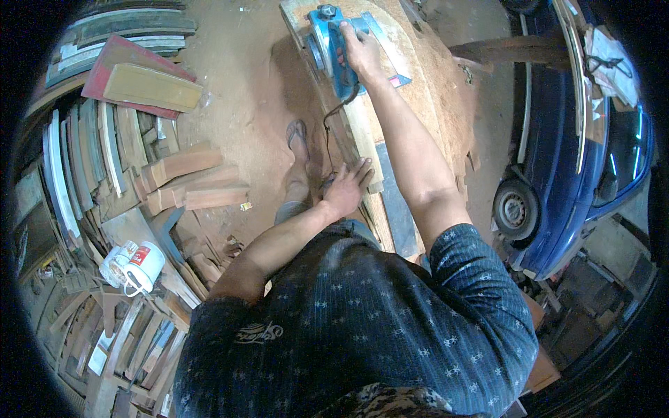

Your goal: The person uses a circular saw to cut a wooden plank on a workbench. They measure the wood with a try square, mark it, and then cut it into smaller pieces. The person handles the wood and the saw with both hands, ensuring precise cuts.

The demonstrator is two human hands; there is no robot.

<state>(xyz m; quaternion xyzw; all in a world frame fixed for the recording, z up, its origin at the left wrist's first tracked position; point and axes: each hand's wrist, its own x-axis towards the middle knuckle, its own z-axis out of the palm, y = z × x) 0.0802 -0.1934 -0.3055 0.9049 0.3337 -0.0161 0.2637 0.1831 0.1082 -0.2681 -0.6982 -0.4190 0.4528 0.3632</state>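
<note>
My right hand (361,56) is wrapped round the handle of a blue electric planer (341,82), at the far end of a long wooden board (359,129). The planer's dark cord (333,113) hangs down beside the board toward my left hand. My left hand (346,189) lies with its fingers stretched out over the near end of the board. Just right of the planer, a metal square (380,38) lies on the workbench (425,90), which is strewn with sawdust. The planer's underside is hidden.
Stacks of timber pieces (185,167) fill the left side, with a white bucket (144,265) among them. A red panel (111,66) lies at the far left. On the right stands a blue car (557,202). My sandalled foot (297,136) is left of the bench.
</note>
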